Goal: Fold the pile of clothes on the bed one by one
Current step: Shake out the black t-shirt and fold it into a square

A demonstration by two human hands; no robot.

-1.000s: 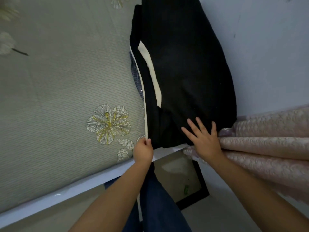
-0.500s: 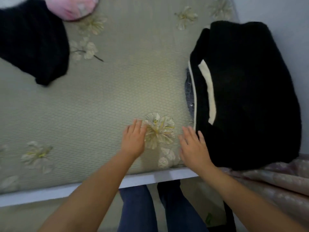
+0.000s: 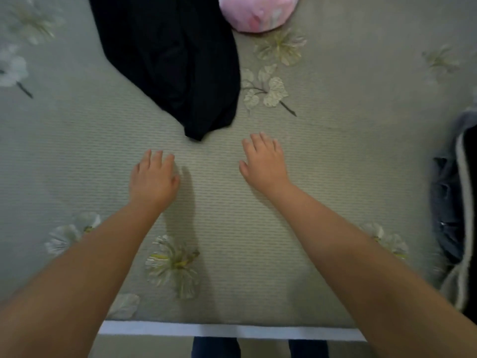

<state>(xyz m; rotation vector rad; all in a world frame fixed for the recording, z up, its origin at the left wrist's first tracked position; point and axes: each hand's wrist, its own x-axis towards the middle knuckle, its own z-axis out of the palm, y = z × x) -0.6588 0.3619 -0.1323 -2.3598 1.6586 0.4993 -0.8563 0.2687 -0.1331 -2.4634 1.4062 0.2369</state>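
A home bedroom: a flower-print bed sheet (image 3: 335,156) strewn with loose clothes (image 3: 175,60).

A pale green ribbed bedsheet (image 3: 335,151) is showing cream flower prints (some yellow-centred); a black garment (image 3: 170,60) and a pink bundle (image 3: 258,11) are lying on it.

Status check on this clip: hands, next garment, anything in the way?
Left hand and right hand open, empty, over the bed. Black garment unfolded just ahead, untouched. Pink item beyond it; folded stack at right edge. Nothing in the way.
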